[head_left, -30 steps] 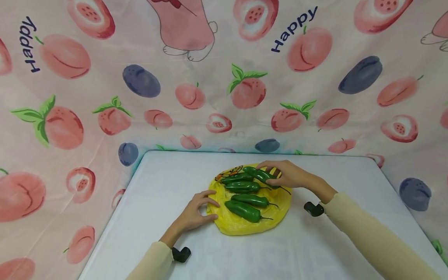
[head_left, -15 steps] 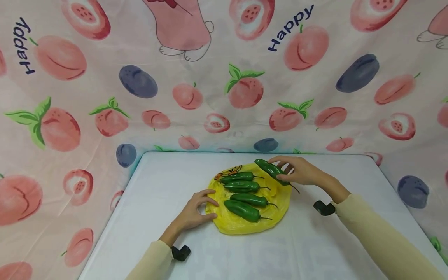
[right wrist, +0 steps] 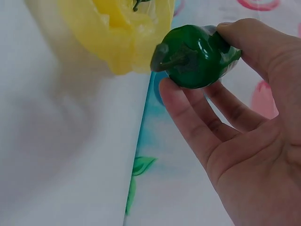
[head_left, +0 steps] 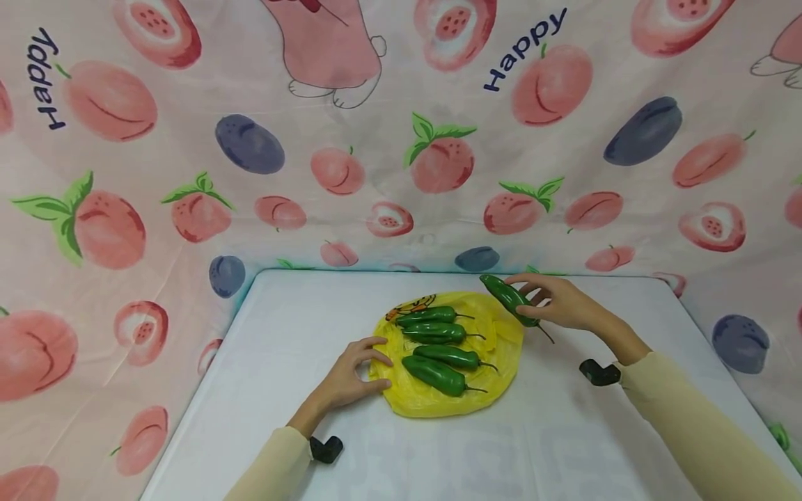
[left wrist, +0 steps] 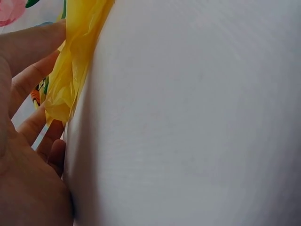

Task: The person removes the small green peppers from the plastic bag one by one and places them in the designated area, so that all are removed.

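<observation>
We pinch a green pepper (head_left: 504,292) between the thumb and fingers of our right hand (head_left: 557,303), by the yellow bag's (head_left: 432,407) far right edge
Our left hand (head_left: 346,376), thumb and fingers spread apart, touches the bag's left side; white table (head_left: 564,438) stretches rightward and toward us, its far edge near the held pepper, with fruit-print cloth (head_left: 388,174) walling off the space behind; four other peppers (head_left: 435,376) lie on the bag

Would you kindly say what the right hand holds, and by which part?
The right hand pinches a glossy, elongated green pepper by its body, stem free.
</observation>
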`<state>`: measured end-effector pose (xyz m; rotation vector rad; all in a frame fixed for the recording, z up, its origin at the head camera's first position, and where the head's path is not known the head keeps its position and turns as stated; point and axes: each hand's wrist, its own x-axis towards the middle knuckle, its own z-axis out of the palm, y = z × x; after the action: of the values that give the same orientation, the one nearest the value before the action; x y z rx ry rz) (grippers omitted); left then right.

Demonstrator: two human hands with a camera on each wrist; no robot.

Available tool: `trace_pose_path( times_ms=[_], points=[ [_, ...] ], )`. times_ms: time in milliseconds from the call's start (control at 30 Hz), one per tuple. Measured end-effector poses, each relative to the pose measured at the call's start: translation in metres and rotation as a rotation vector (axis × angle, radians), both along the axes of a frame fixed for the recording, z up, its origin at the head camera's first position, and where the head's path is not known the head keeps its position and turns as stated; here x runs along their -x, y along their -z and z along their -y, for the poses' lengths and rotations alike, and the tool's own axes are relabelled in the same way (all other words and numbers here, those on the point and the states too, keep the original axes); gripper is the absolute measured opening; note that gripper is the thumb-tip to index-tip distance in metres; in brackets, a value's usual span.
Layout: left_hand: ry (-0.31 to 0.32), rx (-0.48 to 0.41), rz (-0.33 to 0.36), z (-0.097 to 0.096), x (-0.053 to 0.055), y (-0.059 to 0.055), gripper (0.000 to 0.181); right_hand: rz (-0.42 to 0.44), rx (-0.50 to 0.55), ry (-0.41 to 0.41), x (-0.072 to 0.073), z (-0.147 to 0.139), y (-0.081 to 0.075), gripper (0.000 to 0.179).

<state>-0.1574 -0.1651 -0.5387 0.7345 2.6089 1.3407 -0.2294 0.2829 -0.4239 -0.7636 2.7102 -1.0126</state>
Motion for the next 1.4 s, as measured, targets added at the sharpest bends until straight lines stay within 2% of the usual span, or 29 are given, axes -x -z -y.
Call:
trace_pose_path(
  times_ms=[133,467,1067,1267,1400],
  points=[
    [-0.008,0.012,0.019,0.000,0.001,0.001,0.028,0.016,0.002,0.026,-0.001,-0.008,0.001,0.054],
    [-0.019,0.023,0.025,-0.001,0.001,0.002,0.028,-0.003,-0.009,0.086,-0.005,-0.025,0.004,0.057],
    [0.000,0.026,-0.008,-0.001,0.004,0.003,0.033,0.018,0.013,0.203,-0.006,-0.060,0.016,0.059],
    [0.001,0.013,-0.033,-0.001,0.002,0.001,0.033,0.062,0.048,0.232,-0.009,-0.067,0.021,0.061],
    [-0.003,0.017,-0.015,-0.001,0.001,0.000,0.033,0.097,0.060,0.248,-0.009,-0.071,0.028,0.063]
  ],
)
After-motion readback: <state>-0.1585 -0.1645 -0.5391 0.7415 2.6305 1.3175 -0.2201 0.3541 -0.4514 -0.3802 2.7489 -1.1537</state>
